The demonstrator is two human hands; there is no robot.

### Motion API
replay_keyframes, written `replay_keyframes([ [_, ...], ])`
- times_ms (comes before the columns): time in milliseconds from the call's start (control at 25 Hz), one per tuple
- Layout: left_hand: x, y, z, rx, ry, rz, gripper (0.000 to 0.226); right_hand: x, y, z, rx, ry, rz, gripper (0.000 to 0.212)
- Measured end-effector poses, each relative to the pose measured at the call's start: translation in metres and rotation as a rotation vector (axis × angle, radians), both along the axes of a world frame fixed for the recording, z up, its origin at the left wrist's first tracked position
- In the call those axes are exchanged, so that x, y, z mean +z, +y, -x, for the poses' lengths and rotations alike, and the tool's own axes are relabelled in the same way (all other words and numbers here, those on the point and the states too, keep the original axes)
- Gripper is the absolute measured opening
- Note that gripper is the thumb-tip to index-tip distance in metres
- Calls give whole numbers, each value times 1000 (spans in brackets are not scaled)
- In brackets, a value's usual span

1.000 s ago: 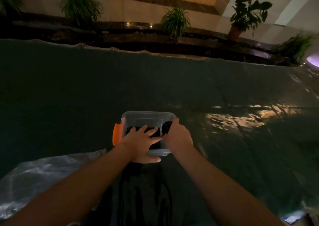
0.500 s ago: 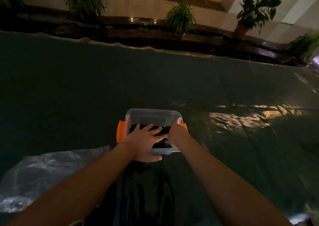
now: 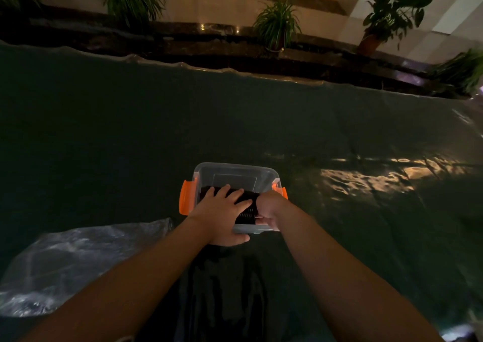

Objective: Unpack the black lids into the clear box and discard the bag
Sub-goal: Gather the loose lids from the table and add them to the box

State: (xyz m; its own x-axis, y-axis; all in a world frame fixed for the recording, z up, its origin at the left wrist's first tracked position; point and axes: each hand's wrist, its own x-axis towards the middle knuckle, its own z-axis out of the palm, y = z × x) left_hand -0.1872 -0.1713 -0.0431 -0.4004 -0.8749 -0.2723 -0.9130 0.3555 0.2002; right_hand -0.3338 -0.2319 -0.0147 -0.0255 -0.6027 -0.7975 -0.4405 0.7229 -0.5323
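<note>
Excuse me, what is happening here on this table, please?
A person is packing black lids into a clear box with orange latches. The left hand lies flat on the lids, pressing them down, and the right hand reaches inside at the box's right end. The clear plastic bag lies on the table at the left, not yet discarded.

Dark green sheet (image 3: 235,122) covers the work surface, glare patch toward right edge. Beyond far edge: dark stone ledge (image 3: 183,46) carrying potted plants (image 3: 277,25), one broad-leaved (image 3: 392,14).
</note>
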Motion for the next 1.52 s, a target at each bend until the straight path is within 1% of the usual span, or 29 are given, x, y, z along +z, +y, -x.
replay_keyframes([
  [80,-1,1,1,9,-11,-3,92,1,-1,0,-64,-54,-33,34],
  [160,-2,1,1,23,-9,-4,91,4,-1,1,-70,-94,-81,36],
  [240,-3,2,2,33,-6,2,91,6,-2,3,-36,-94,-113,40],
  [440,-7,2,4,66,-3,7,94,7,-6,5,128,1,-126,41],
  [560,-8,4,5,77,-9,4,95,8,-6,6,83,-49,-158,32],
  [640,-7,3,5,83,-9,1,94,11,-4,6,70,-81,-173,33],
  [720,-5,3,5,85,-4,-3,95,10,-3,7,89,-79,-156,37],
  [800,-3,4,5,90,2,-5,99,12,-1,6,131,-52,-129,35],
  [880,1,5,3,100,0,-3,103,11,1,5,249,47,-41,28],
  [1000,10,9,-1,117,-5,-4,107,18,7,10,530,272,208,21],
  [1040,14,11,-2,122,-8,8,108,22,10,14,577,285,275,22],
  [1160,25,19,-7,161,-5,66,110,33,22,27,570,169,369,44],
  [1240,32,25,-13,209,7,105,112,36,32,35,591,122,443,62],
  [1320,38,31,-19,252,11,124,115,40,41,40,634,141,535,85],
  [1360,41,34,-22,271,7,130,117,42,46,43,660,172,592,92],
  [1440,45,43,-26,319,8,151,118,46,54,49,723,242,714,96],
  [1520,48,54,-31,375,25,178,116,49,65,54,779,285,791,96],
])
